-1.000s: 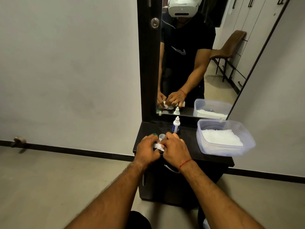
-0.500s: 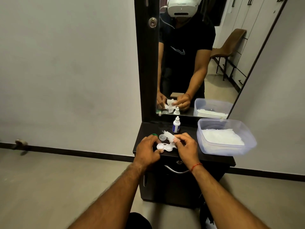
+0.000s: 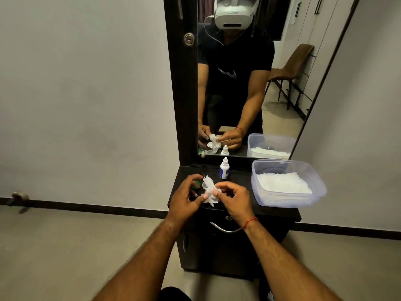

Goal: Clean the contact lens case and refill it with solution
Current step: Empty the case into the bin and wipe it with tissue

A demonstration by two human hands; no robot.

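Lower centre, over the black tabletop [image 3: 238, 177]: right hand [image 3: 235, 202] – grip narrow, fingertips pinching a crumpled white tissue [image 3: 208, 187]. Left hand [image 3: 185, 199] – grip curled, thumb pinching the translucent round lens case [image 3: 214, 200], mostly hidden under the tissue. Green cap [image 3: 196, 184] beside the left fingers; small white solution bottle [image 3: 224, 169] upright just above

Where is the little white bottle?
In the head view, the solution bottle stands upright at the back of the black cabinet top, below the mirror, left of the plastic tub.
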